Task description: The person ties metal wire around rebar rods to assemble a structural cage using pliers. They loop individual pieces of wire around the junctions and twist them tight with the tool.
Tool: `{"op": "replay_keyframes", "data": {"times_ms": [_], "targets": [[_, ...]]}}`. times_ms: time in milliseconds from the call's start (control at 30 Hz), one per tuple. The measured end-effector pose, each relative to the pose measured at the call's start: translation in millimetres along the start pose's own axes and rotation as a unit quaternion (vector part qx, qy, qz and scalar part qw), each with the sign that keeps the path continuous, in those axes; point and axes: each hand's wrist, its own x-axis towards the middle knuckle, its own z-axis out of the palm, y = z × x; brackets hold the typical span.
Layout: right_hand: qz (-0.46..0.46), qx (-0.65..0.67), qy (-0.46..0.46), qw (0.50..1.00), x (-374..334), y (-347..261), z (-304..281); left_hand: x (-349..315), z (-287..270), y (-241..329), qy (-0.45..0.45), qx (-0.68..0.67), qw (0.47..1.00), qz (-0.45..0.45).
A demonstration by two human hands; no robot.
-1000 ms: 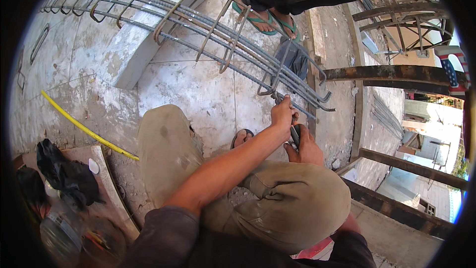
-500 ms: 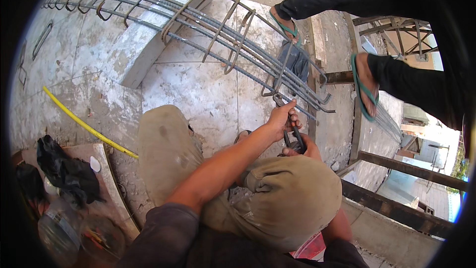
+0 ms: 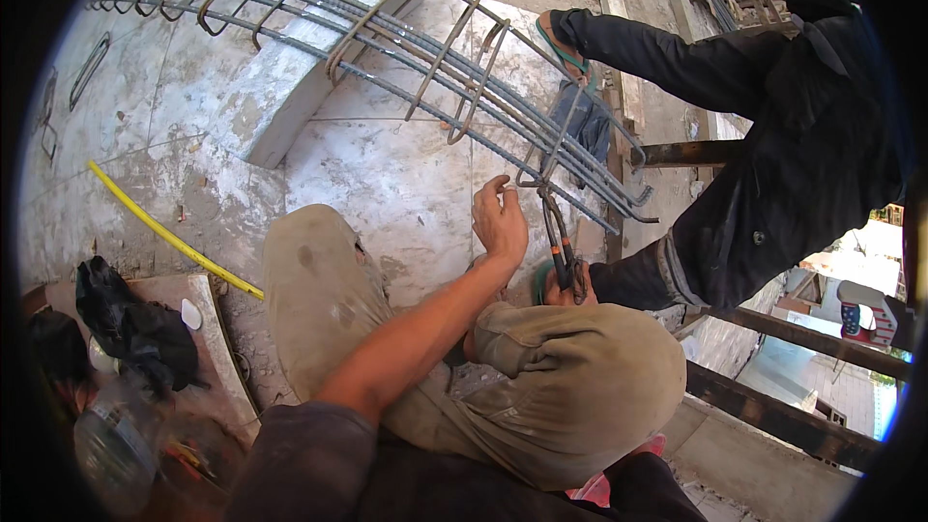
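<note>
Dark steel pincers (image 3: 552,222) with orange-banded long handles meet the bent corner of a brown wire stirrup (image 3: 530,185) near the right end of a long cage of grey ribbed steel bars (image 3: 406,46), which lies across a whitish concrete block (image 3: 280,116). Just left of the pincers, the bare left hand (image 3: 501,219) grips nothing, its fingers loosely curled and parted; the right hand cannot be made out clearly by the lower handles, so its grip cannot be told.
</note>
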Motion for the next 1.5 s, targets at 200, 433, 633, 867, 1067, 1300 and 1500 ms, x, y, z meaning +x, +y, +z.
{"op": "replay_keyframes", "data": {"times_ms": [200, 433, 633, 867, 1067, 1300, 1500], "targets": [[0.133, 0.091, -0.113, 0.981, 14, -45, -20, 70, -18, -16, -0.303, -0.103, 0.947, 0.031], [0.208, 0.132, -0.2, 0.948, 25, -77, -55, 97, -24, -6, -0.476, -0.164, 0.858, -0.103], [0.211, 0.135, -0.23, 0.94, 39, -99, -68, 109, -24, 0, -0.504, -0.113, 0.85, -0.102], [0.203, 0.128, -0.244, 0.94, 52, -116, -78, 106, -16, 16, -0.489, -0.024, 0.869, -0.073], [0.199, 0.112, -0.251, 0.941, 59, -129, -80, 78, -3, -4, -0.261, -0.044, 0.964, 0.022], [0.198, 0.09, -0.251, 0.943, 62, -142, -76, 17, 7, -46, -0.126, -0.134, 0.967, -0.178], [0.302, 0.071, -0.293, 0.904, 23, -120, -76, -39, 1, -12, -0.478, -0.247, 0.817, -0.209]]}}
